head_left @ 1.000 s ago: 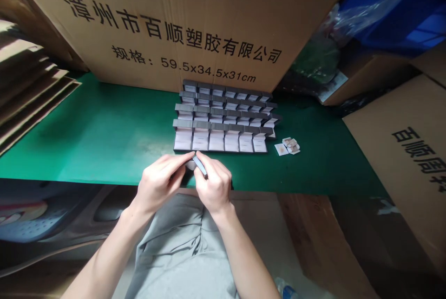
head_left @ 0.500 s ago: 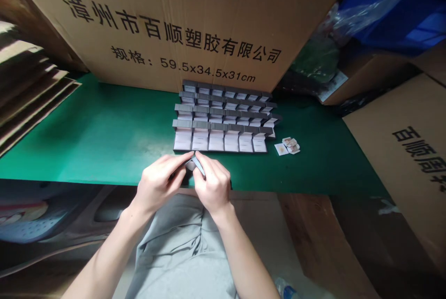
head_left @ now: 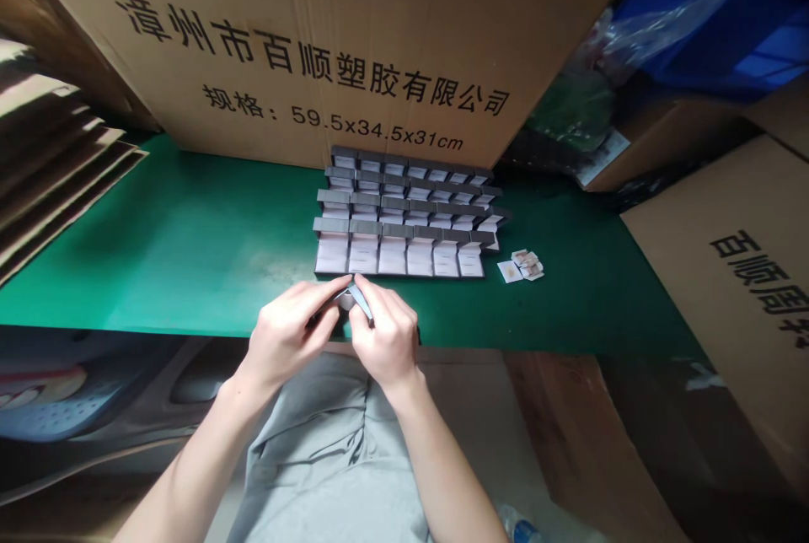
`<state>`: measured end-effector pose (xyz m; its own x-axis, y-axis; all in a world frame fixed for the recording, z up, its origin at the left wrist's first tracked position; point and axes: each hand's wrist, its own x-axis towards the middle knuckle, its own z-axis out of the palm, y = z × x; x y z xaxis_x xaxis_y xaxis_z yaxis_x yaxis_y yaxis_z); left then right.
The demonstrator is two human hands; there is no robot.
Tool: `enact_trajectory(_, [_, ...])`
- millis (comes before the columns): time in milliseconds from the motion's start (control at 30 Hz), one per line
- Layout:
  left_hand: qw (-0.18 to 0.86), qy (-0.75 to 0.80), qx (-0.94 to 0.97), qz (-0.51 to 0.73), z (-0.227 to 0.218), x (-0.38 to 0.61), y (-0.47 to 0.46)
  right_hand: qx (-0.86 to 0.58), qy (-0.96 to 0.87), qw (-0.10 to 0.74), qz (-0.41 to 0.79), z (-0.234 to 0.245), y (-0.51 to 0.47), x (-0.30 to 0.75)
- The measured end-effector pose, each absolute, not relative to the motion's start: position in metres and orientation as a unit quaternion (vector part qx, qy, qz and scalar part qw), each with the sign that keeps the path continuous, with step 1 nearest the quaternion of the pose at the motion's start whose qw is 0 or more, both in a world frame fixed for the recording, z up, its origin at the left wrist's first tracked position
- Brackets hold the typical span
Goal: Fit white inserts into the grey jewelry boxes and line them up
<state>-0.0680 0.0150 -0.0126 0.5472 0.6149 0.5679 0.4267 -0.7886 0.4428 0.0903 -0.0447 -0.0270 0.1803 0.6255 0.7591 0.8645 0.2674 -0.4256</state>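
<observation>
My left hand and my right hand meet at the front edge of the green table. Between their fingertips they pinch a small dark piece with a pale, shiny inner face, bent or angled between the thumbs and forefingers. The fingers cover most of it, so its kind is unclear. Just beyond the hands stand several rows of small open black boxes with white linings and raised dark lids. The hands are apart from these rows.
A large printed carton stands behind the boxes. Small white cards lie right of them on the green table. Cardboard sheets are stacked at left. Another carton and a blue bin are at right.
</observation>
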Motion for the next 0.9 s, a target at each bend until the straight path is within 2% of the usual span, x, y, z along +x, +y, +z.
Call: enact_trajectory(900, [0.135, 0.298, 0.869, 0.372, -0.0097, -0.0670, 0.0156, -0.588, -0.630, 0.498, -0.095, -0.0277, -0.0455, 0.0907])
